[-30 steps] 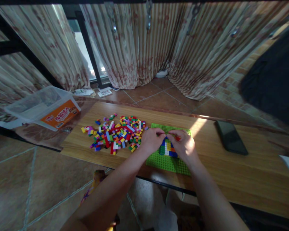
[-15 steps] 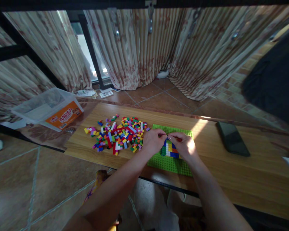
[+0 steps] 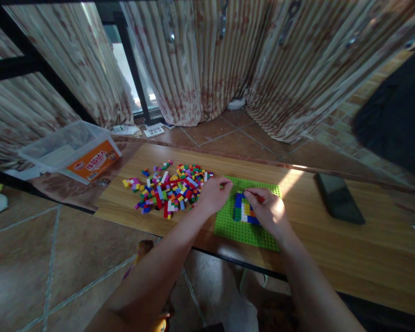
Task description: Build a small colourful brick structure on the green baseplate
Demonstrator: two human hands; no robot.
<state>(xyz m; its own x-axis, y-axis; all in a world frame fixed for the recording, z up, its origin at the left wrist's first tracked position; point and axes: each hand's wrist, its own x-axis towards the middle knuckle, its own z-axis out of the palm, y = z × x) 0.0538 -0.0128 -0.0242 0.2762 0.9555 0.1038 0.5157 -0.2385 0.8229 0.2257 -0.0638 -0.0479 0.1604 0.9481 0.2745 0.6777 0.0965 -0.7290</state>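
On the green baseplate (image 3: 228, 230) lies a flat patch of toy bricks (image 3: 242, 210) in blue, green, white and yellow. My right hand (image 3: 268, 207) is over its right part, with closed fingers and fingertips at the top edge of the blue bricks. Something red shows under those fingers; whether it is held is unclear. My left hand (image 3: 214, 196) is pinched closed above the plate's left edge, beside the loose brick pile (image 3: 173, 191). A speck of green and yellow shows by its fingers, too small to name.
A clear plastic box (image 3: 72, 152) with an orange label stands left of the wooden table (image 3: 307, 249). A dark phone (image 3: 339, 198) lies on the table's right side. Striped curtains (image 3: 210, 64) hang behind. A dark shape (image 3: 397, 110) fills the upper right.
My hands have come apart: the left has moved left off the brick patch toward the pile, while the right stays over the patch. More of the blue bricks shows. The view has shifted slightly.
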